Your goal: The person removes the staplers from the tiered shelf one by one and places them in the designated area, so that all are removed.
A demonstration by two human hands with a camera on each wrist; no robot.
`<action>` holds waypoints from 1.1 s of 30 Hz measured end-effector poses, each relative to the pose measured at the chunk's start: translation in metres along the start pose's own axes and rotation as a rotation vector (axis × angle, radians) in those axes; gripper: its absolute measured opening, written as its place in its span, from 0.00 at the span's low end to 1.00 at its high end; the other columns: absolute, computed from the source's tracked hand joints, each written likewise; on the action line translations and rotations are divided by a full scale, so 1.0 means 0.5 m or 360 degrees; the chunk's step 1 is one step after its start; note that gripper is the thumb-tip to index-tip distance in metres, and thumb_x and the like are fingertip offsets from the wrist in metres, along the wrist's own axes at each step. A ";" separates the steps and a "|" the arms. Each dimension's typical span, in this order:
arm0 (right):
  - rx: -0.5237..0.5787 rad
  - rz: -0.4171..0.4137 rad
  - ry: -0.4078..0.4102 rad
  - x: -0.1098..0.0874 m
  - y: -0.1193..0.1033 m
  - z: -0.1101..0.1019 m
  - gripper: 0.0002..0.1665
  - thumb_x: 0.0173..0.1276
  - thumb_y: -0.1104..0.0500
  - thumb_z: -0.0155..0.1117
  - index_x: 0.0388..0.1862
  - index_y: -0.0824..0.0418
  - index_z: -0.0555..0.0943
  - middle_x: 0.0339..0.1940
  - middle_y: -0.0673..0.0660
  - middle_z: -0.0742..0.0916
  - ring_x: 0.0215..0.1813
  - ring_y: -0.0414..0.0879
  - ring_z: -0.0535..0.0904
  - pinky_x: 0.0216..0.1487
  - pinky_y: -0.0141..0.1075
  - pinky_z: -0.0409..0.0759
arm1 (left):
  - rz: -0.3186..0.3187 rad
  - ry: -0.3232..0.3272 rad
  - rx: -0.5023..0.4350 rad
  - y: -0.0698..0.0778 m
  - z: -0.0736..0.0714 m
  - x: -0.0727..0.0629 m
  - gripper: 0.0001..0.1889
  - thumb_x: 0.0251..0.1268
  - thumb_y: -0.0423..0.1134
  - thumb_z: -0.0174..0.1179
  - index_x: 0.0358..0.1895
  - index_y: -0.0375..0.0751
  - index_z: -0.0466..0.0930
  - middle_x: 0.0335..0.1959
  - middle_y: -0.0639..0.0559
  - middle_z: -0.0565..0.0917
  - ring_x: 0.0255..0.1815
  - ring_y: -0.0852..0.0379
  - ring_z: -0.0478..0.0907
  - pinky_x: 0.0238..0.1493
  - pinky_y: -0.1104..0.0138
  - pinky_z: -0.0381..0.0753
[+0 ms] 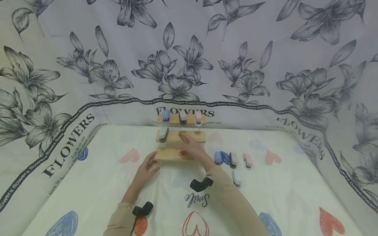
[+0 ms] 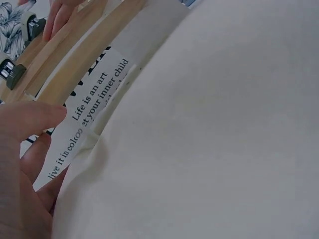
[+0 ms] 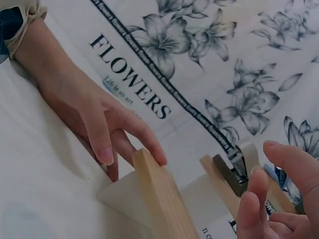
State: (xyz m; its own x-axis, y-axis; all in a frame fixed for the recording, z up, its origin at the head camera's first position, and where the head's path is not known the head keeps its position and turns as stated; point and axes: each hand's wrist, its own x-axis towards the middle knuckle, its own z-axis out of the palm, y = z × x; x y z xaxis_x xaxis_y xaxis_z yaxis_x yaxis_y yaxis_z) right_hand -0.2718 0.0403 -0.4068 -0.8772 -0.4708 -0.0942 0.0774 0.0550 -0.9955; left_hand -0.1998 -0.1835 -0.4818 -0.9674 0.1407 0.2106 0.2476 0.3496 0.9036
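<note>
Before flowered cloth [image 1: 112,75], a wooden stand [image 1: 168,154] is touched by the left hand [image 1: 145,169], right hand [image 1: 191,146] above, both grips parted.

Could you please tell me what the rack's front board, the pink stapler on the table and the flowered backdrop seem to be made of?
Front board: pale wood, seemingly smooth and unpainted, judging by its colour and faint grain.
Pink stapler: probably plastic outside, given its evenly coloured, moulded-looking casing.
Flowered backdrop: apparently matt printed fabric, since it hangs in soft ripples.
</note>
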 end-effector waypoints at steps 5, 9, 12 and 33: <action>0.0039 -0.0019 0.0066 0.045 0.001 0.024 0.42 0.62 0.62 0.59 0.71 0.57 0.49 0.70 0.54 0.55 0.31 0.48 0.77 0.36 0.36 0.79 | 0.0072 0.0002 -0.0013 -0.008 0.002 0.007 0.32 0.57 0.30 0.59 0.65 0.38 0.57 0.62 0.34 0.63 0.55 0.38 0.67 0.58 0.45 0.56; 0.0104 0.0022 0.0124 0.068 -0.008 0.039 0.51 0.55 0.53 0.67 0.71 0.56 0.48 0.71 0.54 0.54 0.34 0.50 0.78 0.39 0.36 0.79 | 0.0115 0.0005 0.0026 -0.003 0.004 0.010 0.31 0.57 0.30 0.59 0.64 0.37 0.58 0.60 0.34 0.65 0.54 0.38 0.68 0.57 0.44 0.57; 0.0109 0.0031 0.0163 0.081 -0.013 0.056 0.52 0.54 0.52 0.68 0.71 0.57 0.48 0.71 0.56 0.54 0.32 0.47 0.79 0.39 0.36 0.79 | 0.0124 0.0020 0.0039 0.011 0.000 0.004 0.30 0.57 0.29 0.59 0.63 0.35 0.58 0.59 0.34 0.66 0.53 0.37 0.68 0.57 0.43 0.57; 0.0236 -0.0100 0.0167 0.106 0.006 0.082 0.43 0.57 0.61 0.66 0.68 0.60 0.56 0.68 0.60 0.60 0.31 0.50 0.81 0.38 0.40 0.80 | 0.0173 0.0050 0.0059 -0.007 -0.002 -0.001 0.32 0.54 0.27 0.60 0.63 0.34 0.58 0.59 0.33 0.66 0.52 0.37 0.70 0.56 0.43 0.59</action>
State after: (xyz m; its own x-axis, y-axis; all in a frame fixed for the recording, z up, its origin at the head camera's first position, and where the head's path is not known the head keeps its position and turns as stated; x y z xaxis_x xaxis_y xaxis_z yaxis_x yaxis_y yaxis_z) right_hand -0.2987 -0.0207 -0.4150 -0.9265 -0.3744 -0.0376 0.0829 -0.1058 -0.9909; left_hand -0.2003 -0.1858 -0.4849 -0.9357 0.1506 0.3190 0.3525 0.3682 0.8603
